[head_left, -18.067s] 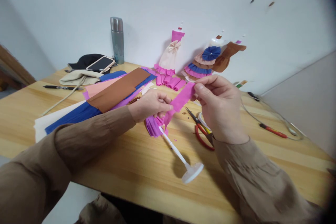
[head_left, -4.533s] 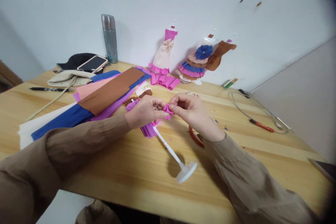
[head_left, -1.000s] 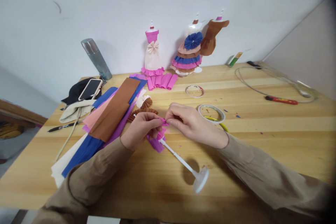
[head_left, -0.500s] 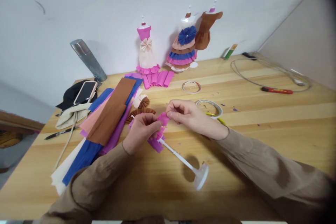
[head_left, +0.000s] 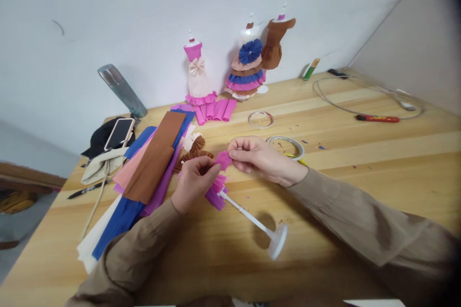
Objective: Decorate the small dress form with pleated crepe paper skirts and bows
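A small piece of pink crepe paper (head_left: pixel 224 159) is stretched between my two hands. My left hand (head_left: pixel 196 178) pinches its left edge between thumb and fingers. At its right edge, the thumb and forefinger of my right hand (head_left: pixel 252 156) are closed on it. Just below lies a small mannequin stand (head_left: pixel 248 215) on its side, with a white pole and round base. Ruffled pink paper (head_left: pixel 218 185) wraps its upper end, which my left hand partly hides. A pleated brown paper fan (head_left: pixel 190 158) sits just behind my left hand.
Strips of coloured crepe paper (head_left: pixel 154 158) are piled at left, near a phone (head_left: pixel 120 134) and a grey bottle (head_left: pixel 122 90). Several dressed mini mannequins (head_left: pixel 197 74) stand along the wall. Tape rolls (head_left: pixel 300 148), a red-handled tool (head_left: pixel 377 118) and a looped cable (head_left: pixel 324 98) lie to the right.
My hands have spread the pink paper piece so more of it shows between them. The camera view has shifted slightly; the mannequin stand still lies in the same place.
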The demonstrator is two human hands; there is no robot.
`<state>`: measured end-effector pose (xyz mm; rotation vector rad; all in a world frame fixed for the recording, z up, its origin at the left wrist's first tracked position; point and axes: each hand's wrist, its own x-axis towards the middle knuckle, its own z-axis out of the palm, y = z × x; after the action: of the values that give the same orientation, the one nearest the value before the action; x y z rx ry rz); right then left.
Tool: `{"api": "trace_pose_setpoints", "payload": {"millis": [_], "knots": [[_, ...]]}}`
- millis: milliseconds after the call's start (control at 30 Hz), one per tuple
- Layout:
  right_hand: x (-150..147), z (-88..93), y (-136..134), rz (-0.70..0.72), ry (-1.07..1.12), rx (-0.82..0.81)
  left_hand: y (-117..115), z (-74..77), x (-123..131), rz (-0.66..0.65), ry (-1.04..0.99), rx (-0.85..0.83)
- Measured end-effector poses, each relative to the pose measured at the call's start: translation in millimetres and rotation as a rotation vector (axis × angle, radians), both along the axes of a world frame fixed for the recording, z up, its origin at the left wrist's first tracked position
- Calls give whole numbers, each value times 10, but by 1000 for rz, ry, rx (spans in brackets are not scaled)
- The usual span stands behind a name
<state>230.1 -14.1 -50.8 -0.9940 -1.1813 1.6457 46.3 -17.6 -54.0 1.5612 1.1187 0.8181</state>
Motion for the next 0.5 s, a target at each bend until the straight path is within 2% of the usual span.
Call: {"api": "trace_pose_setpoints", "payload": {"millis": [133, 233, 400, 500], "knots": [[7, 11, -6, 12, 70, -68, 6, -22, -4, 15, 36, 97], [-2, 19, -20, 0, 62, -63, 1, -31, -6, 14, 61, 100], [-15, 30, -26, -39, -11, -7, 5, -23, -5, 17, -18, -9], [-23, 20, -33, -54, -99, 87, 9, -14, -6, 12, -89, -117]]}}
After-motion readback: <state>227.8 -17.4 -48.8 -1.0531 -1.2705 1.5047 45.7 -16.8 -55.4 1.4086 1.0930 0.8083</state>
